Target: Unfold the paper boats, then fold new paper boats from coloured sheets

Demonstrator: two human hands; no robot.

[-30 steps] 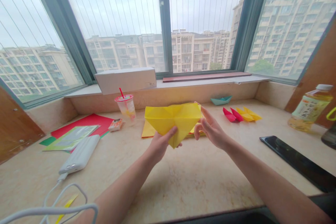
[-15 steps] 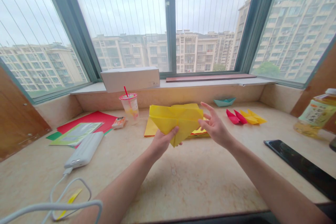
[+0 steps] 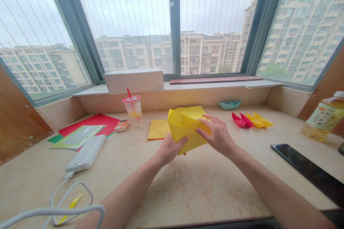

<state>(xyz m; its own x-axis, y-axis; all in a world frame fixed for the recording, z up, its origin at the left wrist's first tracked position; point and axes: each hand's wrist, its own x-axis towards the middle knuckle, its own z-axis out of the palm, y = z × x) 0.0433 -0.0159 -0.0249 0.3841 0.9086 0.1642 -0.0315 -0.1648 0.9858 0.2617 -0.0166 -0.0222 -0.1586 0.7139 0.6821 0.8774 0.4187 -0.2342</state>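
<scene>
A folded sheet of yellow paper [image 3: 185,125] is held up over the counter, turned at an angle with its folds partly raised. My left hand [image 3: 172,146] grips its lower left part, thumb on the near side and fingers underneath. At the paper's right side is my right hand [image 3: 217,134], fingers apart, with the thumb and fingertips against or very near the paper. Behind it lies a stack of yellow and orange paper [image 3: 157,129], partly hidden by the held sheet.
A teal paper boat [image 3: 230,105], red folded paper [image 3: 242,120] and orange folded paper [image 3: 259,120] sit at right, near a black phone [image 3: 306,168] and a bottle [image 3: 324,116]. Leftward are a plastic cup [image 3: 133,109], coloured sheets [image 3: 88,123], a white power bank [image 3: 86,153] and cable [image 3: 88,209].
The yellow paper has turned from facing me flat to an angled position, its left edge swinging rightward. My right hand has moved slightly left and down, onto the paper's right side.
</scene>
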